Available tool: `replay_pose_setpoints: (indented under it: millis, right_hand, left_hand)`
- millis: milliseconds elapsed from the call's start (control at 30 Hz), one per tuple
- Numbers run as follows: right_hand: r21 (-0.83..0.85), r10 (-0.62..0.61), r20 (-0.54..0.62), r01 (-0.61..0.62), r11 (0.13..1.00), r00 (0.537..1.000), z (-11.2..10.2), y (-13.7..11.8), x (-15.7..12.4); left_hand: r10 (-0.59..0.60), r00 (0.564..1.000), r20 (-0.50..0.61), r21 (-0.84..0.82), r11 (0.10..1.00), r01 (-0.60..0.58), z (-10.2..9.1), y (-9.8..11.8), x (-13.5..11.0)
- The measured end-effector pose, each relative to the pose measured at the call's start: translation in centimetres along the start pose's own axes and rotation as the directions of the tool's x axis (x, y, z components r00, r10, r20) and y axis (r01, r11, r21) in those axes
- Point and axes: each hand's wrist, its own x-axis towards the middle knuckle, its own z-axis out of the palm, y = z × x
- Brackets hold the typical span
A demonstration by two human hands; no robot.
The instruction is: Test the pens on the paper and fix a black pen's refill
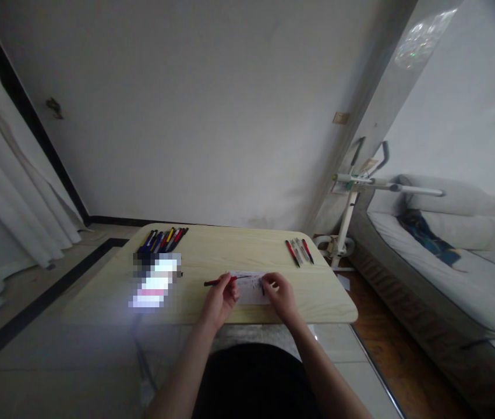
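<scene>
My left hand (222,301) is closed around a red and black pen (211,283), which lies roughly level. A thin dark rod, perhaps its refill, reaches from the pen toward my right hand (281,295). The fingers of that hand are pinched together, and a small dark piece (263,288) shows below their tips; its kind is too small to make out. Under both hands lies a white sheet of paper (251,298) with small dark marks or bits on it.
The pale wooden table (230,247) carries a row of several pens (168,240) at the back left and several red and clear pens (300,252) at the right. A glowing pixelated device (155,285) lies left. White exercise equipment (347,215) and a sofa (444,256) stand at right.
</scene>
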Motion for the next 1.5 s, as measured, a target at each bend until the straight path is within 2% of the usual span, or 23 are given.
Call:
replay_pose_setpoints:
  millis: [167, 367, 700, 900, 1133, 1500]
  right_hand:
    - [0.325, 0.125, 0.081, -0.145, 0.935, 0.989, 1.5, -2.1, -0.7]
    - [0.470, 0.171, 0.037, -0.169, 0.867, 0.984, 2.9, -2.5, -0.9]
    - [0.535, 0.182, 0.058, -0.184, 0.824, 0.982, 2.8, -3.0, -1.1]
    - [0.567, 0.204, 0.109, -0.229, 0.791, 0.973, 2.6, -3.2, -0.9]
    - [0.624, 0.225, 0.145, -0.266, 0.735, 0.963, 2.5, -3.4, -1.0]
    - [0.723, 0.261, 0.115, -0.260, 0.640, 0.959, 2.1, -2.9, -1.0]
  left_hand:
    - [0.002, 1.000, 0.000, 0.020, 1.000, -0.002, 0.1, 0.2, 0.0]
    - [-0.030, 0.999, -0.040, 0.091, 0.995, 0.033, 0.0, 0.1, -0.1]
    - [-0.035, 0.999, -0.026, 0.163, 0.986, 0.039, 0.6, 0.0, -0.4]
    - [-0.023, 0.999, -0.027, 0.222, 0.975, 0.028, 0.9, -0.1, -0.7]
    - [0.008, 0.999, -0.031, 0.213, 0.977, -0.001, 0.7, -0.2, -0.5]
    - [-0.017, 0.999, -0.029, 0.175, 0.984, 0.021, 0.5, -0.3, -0.4]
